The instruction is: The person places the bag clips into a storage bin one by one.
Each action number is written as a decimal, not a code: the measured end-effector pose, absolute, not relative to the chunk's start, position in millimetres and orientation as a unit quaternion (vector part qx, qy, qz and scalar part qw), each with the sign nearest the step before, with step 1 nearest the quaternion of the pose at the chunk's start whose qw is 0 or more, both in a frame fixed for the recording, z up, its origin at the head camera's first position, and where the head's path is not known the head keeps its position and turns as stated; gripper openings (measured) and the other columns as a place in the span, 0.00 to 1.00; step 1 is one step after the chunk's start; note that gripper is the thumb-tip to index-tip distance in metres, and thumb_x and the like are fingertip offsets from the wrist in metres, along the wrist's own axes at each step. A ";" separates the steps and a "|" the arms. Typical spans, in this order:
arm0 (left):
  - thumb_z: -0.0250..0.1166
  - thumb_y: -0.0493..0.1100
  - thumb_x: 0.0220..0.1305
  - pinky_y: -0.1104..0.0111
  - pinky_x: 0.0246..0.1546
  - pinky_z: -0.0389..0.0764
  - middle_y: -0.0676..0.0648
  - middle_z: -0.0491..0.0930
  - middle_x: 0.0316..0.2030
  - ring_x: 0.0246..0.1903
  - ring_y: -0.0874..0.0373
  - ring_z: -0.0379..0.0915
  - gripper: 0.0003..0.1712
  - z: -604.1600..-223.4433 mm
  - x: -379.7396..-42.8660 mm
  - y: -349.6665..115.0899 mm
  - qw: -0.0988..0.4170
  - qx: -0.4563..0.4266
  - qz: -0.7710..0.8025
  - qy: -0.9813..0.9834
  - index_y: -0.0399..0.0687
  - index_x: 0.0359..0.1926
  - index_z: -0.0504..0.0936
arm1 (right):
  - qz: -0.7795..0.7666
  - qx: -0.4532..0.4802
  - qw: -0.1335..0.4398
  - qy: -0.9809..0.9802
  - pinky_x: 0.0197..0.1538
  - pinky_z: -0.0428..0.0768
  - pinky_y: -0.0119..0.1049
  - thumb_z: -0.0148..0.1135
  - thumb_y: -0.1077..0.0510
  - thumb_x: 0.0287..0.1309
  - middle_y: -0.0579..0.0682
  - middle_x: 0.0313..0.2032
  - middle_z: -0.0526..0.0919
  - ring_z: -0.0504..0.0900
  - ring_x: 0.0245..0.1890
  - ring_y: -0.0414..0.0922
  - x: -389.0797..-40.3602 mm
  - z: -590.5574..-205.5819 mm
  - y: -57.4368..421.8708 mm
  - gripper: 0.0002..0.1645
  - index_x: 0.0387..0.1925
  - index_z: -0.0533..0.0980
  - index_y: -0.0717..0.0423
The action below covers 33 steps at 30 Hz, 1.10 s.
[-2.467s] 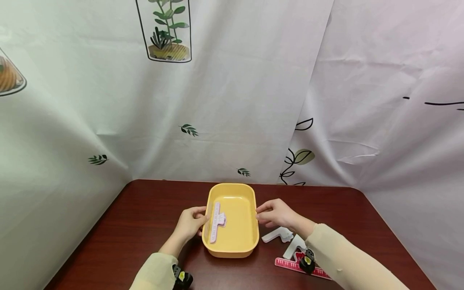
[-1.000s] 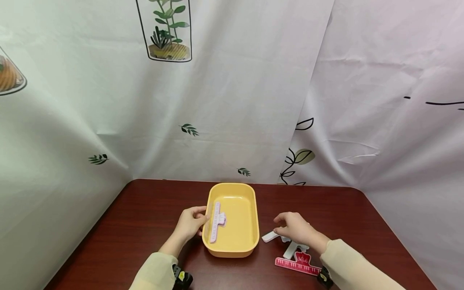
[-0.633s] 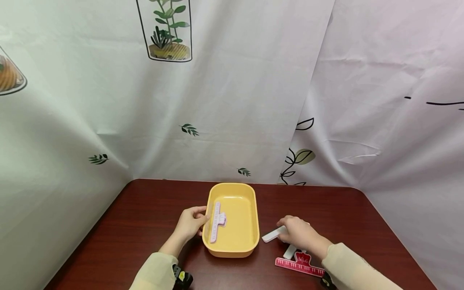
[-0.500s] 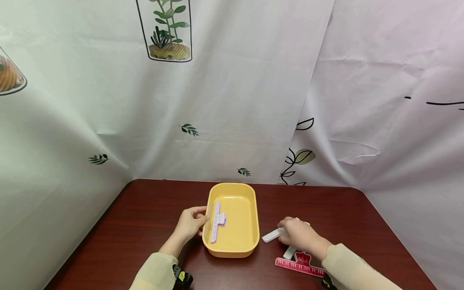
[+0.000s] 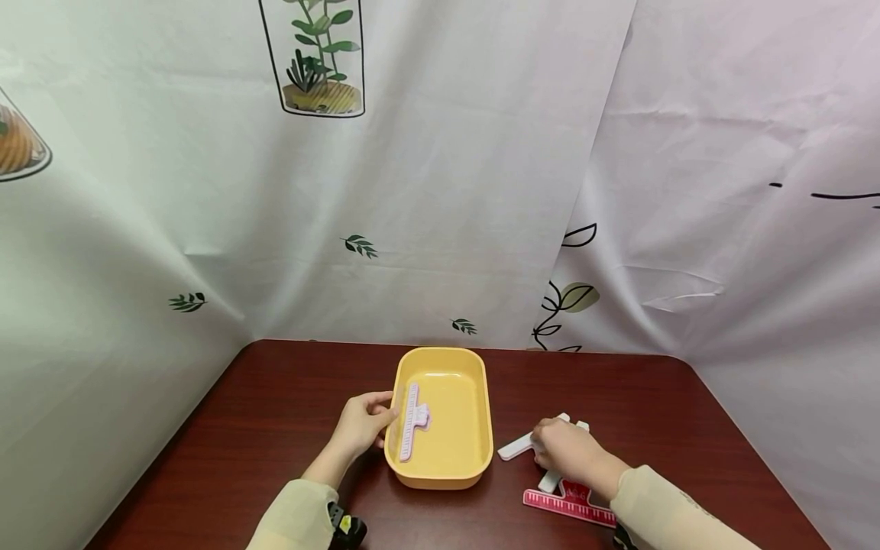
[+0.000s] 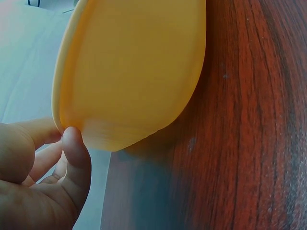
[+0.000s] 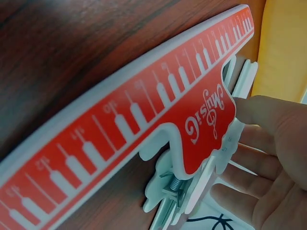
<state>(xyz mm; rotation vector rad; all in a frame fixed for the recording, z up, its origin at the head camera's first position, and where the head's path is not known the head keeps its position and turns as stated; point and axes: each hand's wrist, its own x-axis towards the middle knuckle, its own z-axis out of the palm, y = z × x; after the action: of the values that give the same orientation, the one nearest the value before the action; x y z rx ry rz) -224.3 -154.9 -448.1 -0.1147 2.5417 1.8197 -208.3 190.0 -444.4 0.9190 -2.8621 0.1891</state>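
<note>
Right hand (image 5: 569, 451) pinching the white clip (image 5: 514, 447) directly beneath it, long bar aimed at the counter's (image 5: 619, 393) far right corner, left hand (image 5: 359, 422), farther off, gripping the tray (image 5: 440, 483)!

Table (image 5: 296, 397): dark red-brown, wood-grained, far corners rounded. Cloth (image 5: 454, 168): pale, creased, hanging behind the table and along both its sides. Printed on it: a plant jar (image 5: 321, 98), high above the table's far edge; green sprigs (image 5: 360, 246), lower; a leafy stem (image 5: 580, 297), just above that edge, right of centre.
</note>
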 end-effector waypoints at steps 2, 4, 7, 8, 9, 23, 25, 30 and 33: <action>0.63 0.34 0.59 0.70 0.12 0.76 0.43 0.78 0.27 0.14 0.61 0.69 0.23 -448.6 -224.2 -154.9 0.006 -0.035 0.581 0.813 0.32 0.56 0.75 | 0.063 0.307 0.063 -0.947 0.22 0.71 0.30 0.69 0.62 0.41 0.45 0.25 0.78 0.71 0.23 0.35 -208.3 -444.2 190.5 0.06 0.23 0.77 0.54; 0.63 0.34 0.59 0.70 0.13 0.76 0.43 0.78 0.27 0.14 0.60 0.69 0.23 -448.7 -224.0 -154.9 0.007 -0.036 0.580 0.814 0.32 0.57 0.75 | 0.064 0.310 0.063 -0.947 0.22 0.71 0.30 0.68 0.63 0.41 0.45 0.25 0.78 0.70 0.22 0.35 -208.3 -443.7 190.6 0.06 0.23 0.78 0.54; 0.63 0.34 0.59 0.70 0.13 0.76 0.43 0.78 0.27 0.14 0.60 0.69 0.23 -448.9 -223.9 -155.1 0.008 -0.037 0.579 0.814 0.32 0.57 0.75 | 0.064 0.314 0.065 -0.945 0.22 0.71 0.30 0.67 0.63 0.44 0.44 0.25 0.78 0.72 0.23 0.35 -208.7 -442.8 190.5 0.05 0.22 0.78 0.53; 0.63 0.34 0.59 0.70 0.13 0.76 0.43 0.78 0.27 0.14 0.60 0.69 0.23 -448.7 -224.1 -155.2 0.009 -0.039 0.581 0.813 0.33 0.57 0.75 | 0.063 0.316 0.067 -0.944 0.23 0.72 0.30 0.67 0.62 0.45 0.44 0.25 0.78 0.73 0.23 0.35 -209.0 -442.5 190.3 0.04 0.22 0.78 0.53; 0.63 0.34 0.59 0.70 0.13 0.76 0.43 0.78 0.27 0.14 0.60 0.69 0.24 -448.9 -224.3 -155.3 0.010 -0.039 0.581 0.813 0.33 0.57 0.75 | 0.064 0.318 0.069 -0.943 0.24 0.73 0.31 0.67 0.62 0.46 0.44 0.25 0.78 0.74 0.24 0.36 -209.4 -442.1 190.3 0.03 0.23 0.79 0.53; 0.63 0.34 0.59 0.68 0.13 0.77 0.43 0.78 0.27 0.15 0.59 0.70 0.24 -449.1 -224.9 -154.8 0.008 -0.037 0.577 0.816 0.33 0.57 0.75 | 0.091 0.274 0.046 -0.956 0.29 0.78 0.36 0.65 0.57 0.53 0.42 0.27 0.80 0.79 0.28 0.40 -218.1 -435.6 186.2 0.03 0.26 0.80 0.50; 0.63 0.34 0.59 0.68 0.13 0.77 0.43 0.78 0.27 0.15 0.58 0.70 0.24 -448.8 -225.0 -154.8 0.007 -0.037 0.577 0.816 0.33 0.57 0.75 | 0.098 0.261 0.034 -0.960 0.30 0.78 0.37 0.64 0.57 0.54 0.42 0.27 0.80 0.78 0.28 0.39 -220.9 -435.3 185.0 0.03 0.26 0.80 0.50; 0.63 0.34 0.59 0.68 0.13 0.76 0.44 0.78 0.27 0.16 0.58 0.70 0.24 -448.0 -225.1 -154.6 0.008 -0.037 0.577 0.816 0.33 0.57 0.75 | 0.119 0.242 0.017 -0.963 0.31 0.78 0.36 0.64 0.56 0.55 0.41 0.27 0.81 0.77 0.28 0.37 -228.5 -434.5 183.4 0.04 0.27 0.81 0.49; 0.63 0.34 0.59 0.69 0.13 0.76 0.44 0.78 0.27 0.16 0.58 0.70 0.24 -447.3 -224.9 -154.5 0.009 -0.037 0.577 0.816 0.33 0.57 0.75 | 0.130 0.241 0.011 -0.962 0.31 0.78 0.36 0.64 0.57 0.55 0.41 0.27 0.81 0.77 0.28 0.37 -232.3 -434.0 183.9 0.03 0.27 0.81 0.49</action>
<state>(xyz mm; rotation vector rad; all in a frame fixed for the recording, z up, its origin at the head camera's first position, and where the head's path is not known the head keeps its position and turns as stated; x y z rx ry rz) -224.9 -154.5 -447.3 -0.1155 2.5493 1.8007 -232.3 183.9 -434.0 0.7531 -2.9994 0.4065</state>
